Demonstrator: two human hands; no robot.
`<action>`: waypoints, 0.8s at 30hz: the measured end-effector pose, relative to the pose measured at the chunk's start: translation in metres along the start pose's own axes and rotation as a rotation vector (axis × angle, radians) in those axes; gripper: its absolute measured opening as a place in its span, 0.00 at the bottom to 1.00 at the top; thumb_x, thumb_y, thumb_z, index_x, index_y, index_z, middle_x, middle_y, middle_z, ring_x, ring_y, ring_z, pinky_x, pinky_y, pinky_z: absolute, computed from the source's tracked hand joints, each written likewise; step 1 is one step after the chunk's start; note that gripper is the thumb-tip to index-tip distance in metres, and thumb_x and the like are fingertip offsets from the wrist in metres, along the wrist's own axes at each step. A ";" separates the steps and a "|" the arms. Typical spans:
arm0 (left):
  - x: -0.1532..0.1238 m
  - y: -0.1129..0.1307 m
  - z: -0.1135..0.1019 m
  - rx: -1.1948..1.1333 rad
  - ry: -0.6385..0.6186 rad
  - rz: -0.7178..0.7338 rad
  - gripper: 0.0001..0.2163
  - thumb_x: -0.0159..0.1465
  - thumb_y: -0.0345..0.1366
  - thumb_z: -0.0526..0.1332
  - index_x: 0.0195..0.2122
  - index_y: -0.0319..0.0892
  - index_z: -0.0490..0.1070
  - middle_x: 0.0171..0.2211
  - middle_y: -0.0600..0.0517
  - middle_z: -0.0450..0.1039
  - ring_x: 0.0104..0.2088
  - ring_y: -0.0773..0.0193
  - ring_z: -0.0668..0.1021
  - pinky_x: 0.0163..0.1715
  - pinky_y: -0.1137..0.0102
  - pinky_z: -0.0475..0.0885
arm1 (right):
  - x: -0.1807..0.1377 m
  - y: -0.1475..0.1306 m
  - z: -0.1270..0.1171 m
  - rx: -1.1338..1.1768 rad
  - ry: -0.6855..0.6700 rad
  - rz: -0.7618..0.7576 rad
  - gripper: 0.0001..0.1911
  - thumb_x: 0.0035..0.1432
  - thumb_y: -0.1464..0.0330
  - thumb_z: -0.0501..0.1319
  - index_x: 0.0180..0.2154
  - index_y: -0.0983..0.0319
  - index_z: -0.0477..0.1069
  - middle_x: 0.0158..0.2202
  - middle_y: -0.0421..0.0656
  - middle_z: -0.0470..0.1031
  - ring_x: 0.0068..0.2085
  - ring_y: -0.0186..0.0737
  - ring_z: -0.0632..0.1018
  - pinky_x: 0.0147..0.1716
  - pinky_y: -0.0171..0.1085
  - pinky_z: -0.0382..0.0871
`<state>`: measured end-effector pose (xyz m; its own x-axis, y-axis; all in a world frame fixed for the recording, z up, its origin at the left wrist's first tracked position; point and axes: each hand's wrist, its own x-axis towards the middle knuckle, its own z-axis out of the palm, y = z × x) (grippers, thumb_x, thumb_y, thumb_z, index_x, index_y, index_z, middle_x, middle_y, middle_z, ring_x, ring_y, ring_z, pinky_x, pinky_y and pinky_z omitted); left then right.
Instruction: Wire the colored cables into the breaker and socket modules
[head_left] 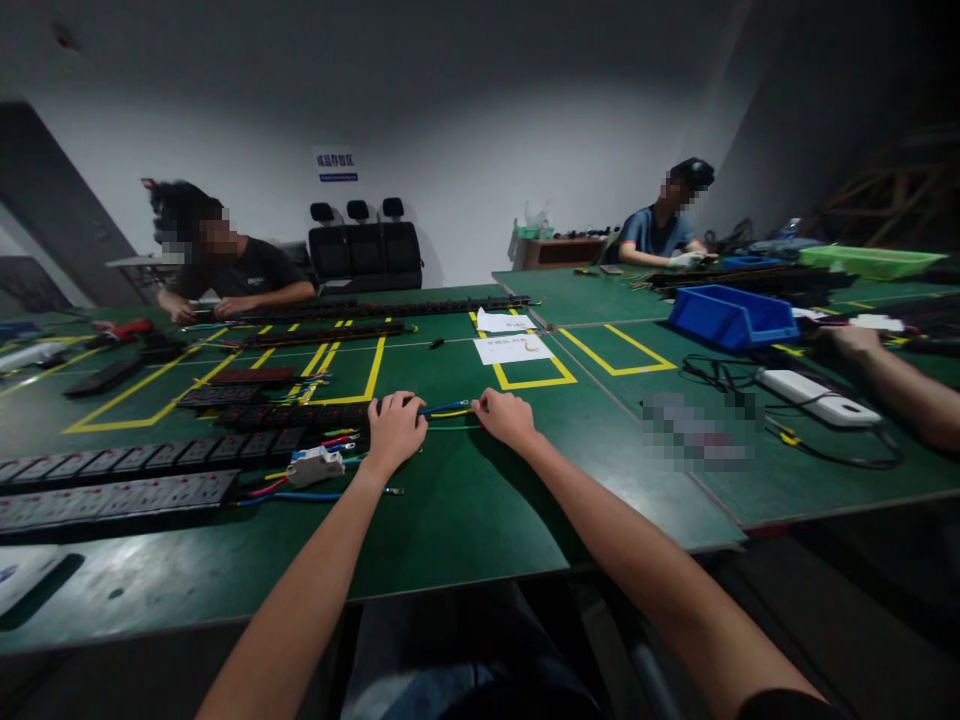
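Observation:
My left hand (397, 432) is closed over the right end of a black socket strip (289, 414) that lies flat on the green table (465, 520). From under that hand, blue, yellow and green wires (450, 411) run to the right. My right hand (508, 416) pinches the wires near their free ends, its fingertips partly hiding them. Nearer to me lie two grey socket strips (142, 498), with coloured leads coming out of their right ends. A white circuit breaker (315, 466) sits beside these leads, left of my left forearm.
Two paper sheets (510, 349) lie beyond my hands. At the right are a blue bin (733, 318), a white power strip (817, 397) with black cable, and another person's arm (911, 390). Two co-workers sit across the table, one left and one right. Yellow tape marks rectangles on the tabletop.

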<state>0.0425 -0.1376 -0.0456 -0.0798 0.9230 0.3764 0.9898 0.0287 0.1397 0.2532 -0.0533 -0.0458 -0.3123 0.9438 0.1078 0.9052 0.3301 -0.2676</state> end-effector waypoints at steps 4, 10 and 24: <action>0.001 -0.001 -0.001 0.001 -0.005 0.008 0.13 0.69 0.36 0.56 0.50 0.48 0.78 0.59 0.45 0.73 0.61 0.47 0.72 0.66 0.40 0.59 | 0.000 -0.001 -0.001 0.020 0.044 0.024 0.18 0.74 0.54 0.52 0.50 0.58 0.71 0.44 0.49 0.82 0.44 0.48 0.82 0.42 0.40 0.70; 0.002 -0.001 -0.002 0.005 -0.021 0.017 0.13 0.69 0.37 0.56 0.51 0.48 0.78 0.59 0.44 0.73 0.62 0.46 0.72 0.66 0.39 0.58 | 0.000 0.000 0.001 0.031 0.021 -0.014 0.19 0.74 0.53 0.52 0.44 0.58 0.74 0.42 0.49 0.82 0.41 0.46 0.82 0.41 0.39 0.69; 0.001 -0.003 0.000 0.008 -0.004 0.020 0.13 0.69 0.37 0.56 0.50 0.49 0.77 0.59 0.45 0.73 0.61 0.47 0.72 0.66 0.41 0.59 | 0.002 0.003 0.005 0.032 0.034 -0.044 0.21 0.71 0.48 0.53 0.45 0.58 0.72 0.40 0.49 0.82 0.40 0.49 0.82 0.38 0.40 0.68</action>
<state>0.0397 -0.1366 -0.0457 -0.0596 0.9249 0.3755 0.9921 0.0133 0.1247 0.2539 -0.0506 -0.0513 -0.3412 0.9276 0.1524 0.8811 0.3721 -0.2919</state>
